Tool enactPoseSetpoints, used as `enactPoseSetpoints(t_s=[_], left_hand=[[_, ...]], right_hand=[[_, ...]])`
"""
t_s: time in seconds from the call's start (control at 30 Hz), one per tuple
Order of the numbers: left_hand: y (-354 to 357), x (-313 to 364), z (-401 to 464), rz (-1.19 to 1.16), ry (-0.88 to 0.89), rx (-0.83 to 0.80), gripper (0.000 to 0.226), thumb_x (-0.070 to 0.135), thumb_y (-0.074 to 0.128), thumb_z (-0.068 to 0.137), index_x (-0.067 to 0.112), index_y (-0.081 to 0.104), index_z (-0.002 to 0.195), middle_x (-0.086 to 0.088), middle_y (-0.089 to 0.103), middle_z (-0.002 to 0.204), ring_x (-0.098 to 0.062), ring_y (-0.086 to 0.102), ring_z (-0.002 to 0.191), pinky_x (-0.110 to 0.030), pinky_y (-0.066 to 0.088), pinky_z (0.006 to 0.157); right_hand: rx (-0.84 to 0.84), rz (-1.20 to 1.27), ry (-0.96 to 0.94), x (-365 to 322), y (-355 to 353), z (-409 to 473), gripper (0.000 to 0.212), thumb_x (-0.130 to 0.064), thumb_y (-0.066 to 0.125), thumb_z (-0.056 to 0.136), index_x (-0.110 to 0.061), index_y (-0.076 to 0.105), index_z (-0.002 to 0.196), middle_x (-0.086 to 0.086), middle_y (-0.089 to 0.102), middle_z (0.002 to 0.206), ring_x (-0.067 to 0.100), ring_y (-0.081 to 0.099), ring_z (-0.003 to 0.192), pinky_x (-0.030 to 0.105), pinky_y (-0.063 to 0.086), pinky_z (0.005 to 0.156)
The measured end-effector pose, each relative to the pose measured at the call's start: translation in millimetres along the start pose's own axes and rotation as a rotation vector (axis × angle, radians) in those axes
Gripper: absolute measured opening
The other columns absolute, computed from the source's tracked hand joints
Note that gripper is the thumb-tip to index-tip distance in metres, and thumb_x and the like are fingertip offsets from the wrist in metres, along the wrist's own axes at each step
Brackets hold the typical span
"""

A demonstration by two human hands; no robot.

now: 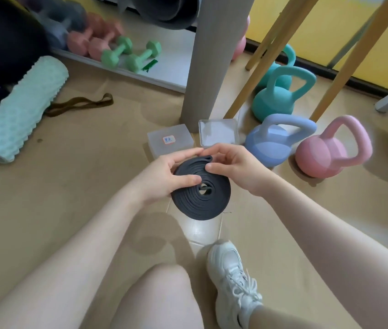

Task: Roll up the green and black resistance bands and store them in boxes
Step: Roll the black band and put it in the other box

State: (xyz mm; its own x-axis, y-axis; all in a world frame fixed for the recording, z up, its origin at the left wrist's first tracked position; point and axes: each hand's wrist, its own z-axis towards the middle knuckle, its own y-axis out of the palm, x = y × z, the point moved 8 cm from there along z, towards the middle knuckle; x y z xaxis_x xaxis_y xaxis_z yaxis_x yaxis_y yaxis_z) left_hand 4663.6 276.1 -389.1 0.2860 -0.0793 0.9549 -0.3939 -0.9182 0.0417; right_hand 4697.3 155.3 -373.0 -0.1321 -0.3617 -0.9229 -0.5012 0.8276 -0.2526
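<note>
Stock on your floor, counted:

- Black resistance band [201,198], one. Wound into a flat coil, held in the air between your two hands, above the floor and just in front of the boxes.
- Olive-brown band [79,106], one. Lies unrolled on the floor, well apart from your hands, beside the foam roller.
- Boxes, two. A frosted box with a label [170,140] and a clear box [219,132] stand side by side on the floor, just beyond your fingertips, at the foot of a grey post [208,60].
- Kettlebells, four in plain view: two teal [276,100], one blue [272,144], one pink [325,154]. All stand to the right of the boxes.
- Dumbbells: two green [130,54] and at least two pink [93,42] on a white board; further grey ones behind are blurred, so no count.
- Foam roller [19,110], one, mint, lying at the left.
- White shoe [233,283], one, below the coil.

Hands:

- Your left hand [164,179] grips the coil's left edge, thumb laid flat across the top of the windings, fingers curled round the far side.
- Your right hand [233,166] pinches the coil's upper right rim, thumb on top, fingers bent over the loose outer end at the far edge.

The coil sits between both palms, its hollow centre showing just right of your left thumb tip.
</note>
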Motion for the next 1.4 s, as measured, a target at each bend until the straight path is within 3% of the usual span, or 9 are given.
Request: enactPoseSetpoints(t_s=[0.13, 0.4, 0.57, 0.7, 0.87, 1.03, 1.13, 1.23, 1.4], left_hand=[[-14, -38, 41, -0.097, -0.039, 0.173, 0.049, 0.004, 0.065, 0.082, 0.043, 0.054, 0.112, 0.023, 0.066, 0.095, 0.009, 0.063, 0.079, -0.014, 0.052, 0.060], [-70, -116, 103, -0.097, -0.272, 0.460, 0.046, 0.000, 0.063, 0.083, 0.017, 0.056, 0.124, -0.002, 0.066, 0.107, -0.011, 0.062, 0.088, -0.014, 0.051, 0.066], [-86, -156, 117, -0.105, -0.378, 0.612, 0.046, 0.003, 0.063, 0.083, 0.023, 0.057, 0.124, -0.003, 0.065, 0.114, -0.021, 0.062, 0.101, -0.030, 0.050, 0.081], [-92, -177, 119, -0.193, -0.409, 0.700, 0.048, 0.002, 0.061, 0.084, 0.026, 0.056, 0.125, 0.001, 0.065, 0.110, -0.014, 0.062, 0.094, -0.019, 0.046, 0.064], [-105, -202, 122, -0.236, -0.391, 0.769, 0.051, 0.000, 0.060, 0.085, 0.025, 0.052, 0.128, 0.004, 0.063, 0.114, -0.012, 0.060, 0.102, -0.016, 0.044, 0.072], [-120, -219, 124, -0.268, -0.363, 0.791, 0.053, 0.001, 0.060, 0.085, 0.023, 0.049, 0.132, 0.003, 0.061, 0.117, -0.011, 0.057, 0.103, -0.012, 0.042, 0.075], [-129, -229, 127, -0.298, -0.358, 0.825, 0.052, 0.003, 0.061, 0.085, 0.024, 0.049, 0.131, 0.003, 0.062, 0.117, -0.010, 0.058, 0.101, -0.015, 0.043, 0.074], [-131, -238, 133, -0.352, -0.349, 0.864, 0.050, 0.005, 0.060, 0.086, 0.027, 0.050, 0.130, 0.008, 0.062, 0.109, -0.005, 0.059, 0.093, -0.016, 0.044, 0.069], [-122, -247, 147, -0.401, -0.313, 0.856, 0.051, 0.006, 0.061, 0.085, 0.028, 0.050, 0.130, 0.005, 0.063, 0.117, -0.011, 0.059, 0.106, -0.023, 0.047, 0.082]], right_hand=[[0.006, -0.006, 0.038, 42, -9, 49, 0.023, -0.005, 0.058, 0.089, -0.026, 0.063, 0.098, 0.013, 0.070, 0.092, 0.026, 0.067, 0.085, 0.043, 0.055, 0.082], [-0.150, 0.017, 0.102, 131, 21, 159, 0.031, -0.007, 0.055, 0.091, -0.019, 0.058, 0.119, 0.003, 0.067, 0.098, 0.015, 0.064, 0.089, 0.028, 0.054, 0.083], [-0.149, -0.318, 0.022, 174, 29, 195, 0.036, -0.028, 0.049, 0.095, -0.016, 0.049, 0.128, 0.002, 0.058, 0.118, 0.017, 0.054, 0.108, 0.035, 0.045, 0.095], [-0.026, -0.713, -0.159, 190, 10, 223, 0.035, -0.025, 0.045, 0.096, -0.010, 0.050, 0.127, 0.009, 0.048, 0.133, 0.029, 0.047, 0.118, 0.037, 0.040, 0.094], [-0.050, -1.084, -0.244, 209, 13, 255, 0.053, -0.012, 0.038, 0.096, -0.010, 0.020, 0.146, 0.010, 0.013, 0.156, 0.029, 0.010, 0.144, 0.040, 0.012, 0.115], [-0.099, -1.313, -0.267, 223, 30, 287, 0.060, -0.017, 0.038, 0.098, -0.010, 0.006, 0.148, 0.011, -0.001, 0.158, 0.033, -0.001, 0.144, 0.040, 0.000, 0.116], [-0.073, -1.469, -0.270, 228, 33, 297, 0.062, -0.017, 0.048, 0.093, -0.006, 0.017, 0.146, 0.019, 0.016, 0.154, 0.040, 0.017, 0.140, 0.044, 0.020, 0.113], [0.072, -1.622, -0.377, 224, 39, 300, 0.055, -0.019, 0.070, 0.073, -0.005, 0.050, 0.123, 0.018, 0.057, 0.127, 0.038, 0.057, 0.112, 0.039, 0.050, 0.086], [0.157, -1.659, -0.572, 220, 41, 298, 0.046, -0.013, 0.067, 0.073, -0.004, 0.053, 0.116, 0.019, 0.064, 0.117, 0.038, 0.065, 0.097, 0.037, 0.053, 0.075]])
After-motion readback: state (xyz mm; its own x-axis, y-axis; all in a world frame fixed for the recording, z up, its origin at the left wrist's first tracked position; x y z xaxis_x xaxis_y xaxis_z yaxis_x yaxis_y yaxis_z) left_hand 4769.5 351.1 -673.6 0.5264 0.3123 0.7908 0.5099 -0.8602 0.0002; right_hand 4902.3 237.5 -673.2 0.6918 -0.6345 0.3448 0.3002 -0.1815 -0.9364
